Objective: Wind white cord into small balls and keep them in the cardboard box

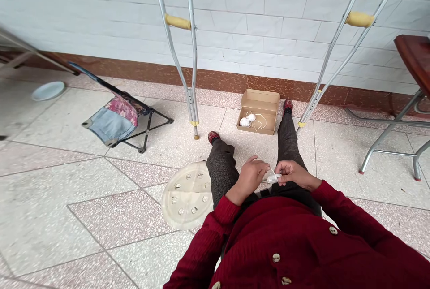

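left hand (249, 178) and right hand (293, 173) close together above lap, curled, fingertips (279, 169) pinching small white bundle (273, 178) tight, thin white cord (258, 157) rising from it; open cardboard box (258, 112) ahead on floor, white balls (245, 122) inside.

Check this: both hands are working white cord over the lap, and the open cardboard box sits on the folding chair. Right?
No: the open cardboard box sits on the tile floor by the wall, not on the folding chair, as the head view shows. The left hand and right hand do work white cord over the lap.
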`<action>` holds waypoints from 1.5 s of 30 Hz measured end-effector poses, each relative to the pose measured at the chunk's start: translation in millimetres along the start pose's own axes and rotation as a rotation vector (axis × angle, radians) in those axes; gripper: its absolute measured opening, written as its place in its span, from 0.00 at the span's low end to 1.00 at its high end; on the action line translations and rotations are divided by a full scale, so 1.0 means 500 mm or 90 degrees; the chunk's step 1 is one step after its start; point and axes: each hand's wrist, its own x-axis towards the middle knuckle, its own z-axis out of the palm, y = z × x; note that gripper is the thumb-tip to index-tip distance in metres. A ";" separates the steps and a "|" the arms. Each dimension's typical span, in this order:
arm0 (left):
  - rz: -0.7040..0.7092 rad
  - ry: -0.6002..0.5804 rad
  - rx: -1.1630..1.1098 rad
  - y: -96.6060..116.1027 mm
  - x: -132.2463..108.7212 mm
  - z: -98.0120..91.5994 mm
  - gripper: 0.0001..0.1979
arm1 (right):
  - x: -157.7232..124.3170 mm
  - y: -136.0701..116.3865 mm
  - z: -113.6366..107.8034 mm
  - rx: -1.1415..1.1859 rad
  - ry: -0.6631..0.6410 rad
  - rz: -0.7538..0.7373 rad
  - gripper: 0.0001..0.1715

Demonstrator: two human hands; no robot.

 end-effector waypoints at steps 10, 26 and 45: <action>-0.047 -0.041 -0.059 0.033 0.003 0.037 0.18 | 0.054 -0.066 -0.007 -0.024 0.315 -0.165 0.14; -0.069 -0.020 -0.132 0.037 0.007 0.021 0.18 | 0.013 -0.101 0.021 0.065 0.220 -0.142 0.14; -0.098 0.026 -0.144 0.024 0.013 0.024 0.18 | 0.043 -0.089 0.028 0.081 0.207 -0.138 0.15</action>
